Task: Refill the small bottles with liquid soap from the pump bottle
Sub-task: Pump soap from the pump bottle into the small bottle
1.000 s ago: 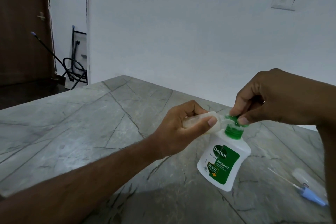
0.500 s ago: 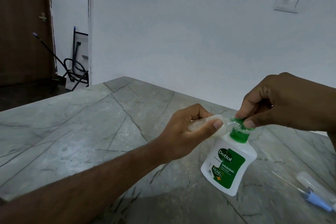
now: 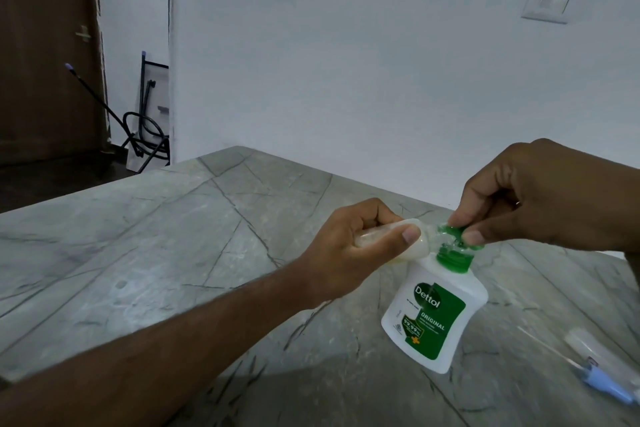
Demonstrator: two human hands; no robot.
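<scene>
Left hand (image 3: 349,246) closes its grip on a small bottle (image 3: 169,240), mouth at the pump (image 3: 453,236) the right hand (image 3: 540,198) pinches, mid-fill, while another bottle (image 3: 595,350) waits on the counter (image 3: 173,253).

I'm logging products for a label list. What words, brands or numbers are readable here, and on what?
"Dettol": green label of the pump bottle.
"ORIGINAL": same label, below the brand.
"99.99%": same label, lower left, only just legible.
Other small print on the label: too blurred to read.
Nothing readable elsewhere.
</scene>
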